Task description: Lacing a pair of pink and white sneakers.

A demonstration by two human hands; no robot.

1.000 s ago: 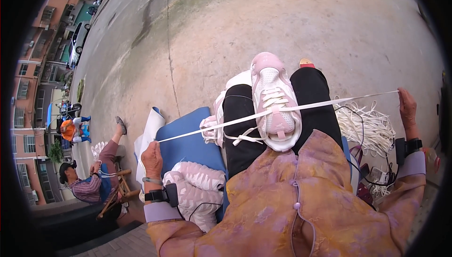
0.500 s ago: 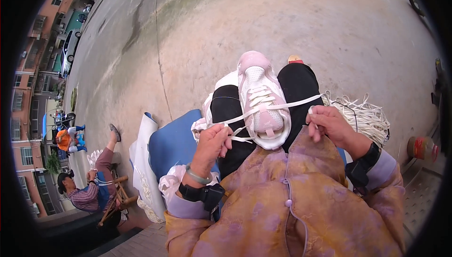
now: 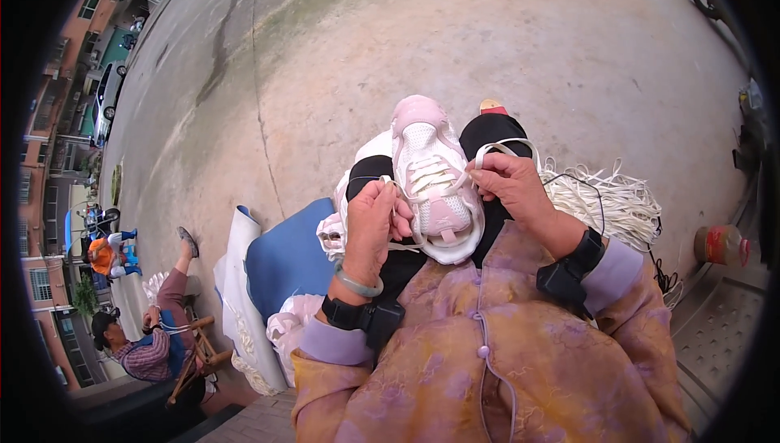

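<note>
A pink and white sneaker [image 3: 420, 136] rests between my knees on my lap, toe pointing away from me. Flat white laces [image 3: 430, 173] criss-cross its front. At the left side of the shoe, my left hand [image 3: 375, 224] pinches one end of the shoelace. My right hand [image 3: 510, 187] is closed on the other end at the shoe's right side, and that shoelace loops up above its fingers [image 3: 505, 144]. More white shoes [image 3: 331, 233] show partly behind my left knee.
A big bundle of white laces [image 3: 605, 203] lies right of my legs, near a plastic jar [image 3: 721, 246]. Blue sheeting [image 3: 291, 248] and a white sheet [image 3: 236, 280] are at left. Farther left a person [image 3: 150, 350] sits on a wooden chair.
Both hands have moved closer together toward the shoe. The right hand's shoelace, stretched taut before, now bends in a slack loop. The view has shifted slightly.
</note>
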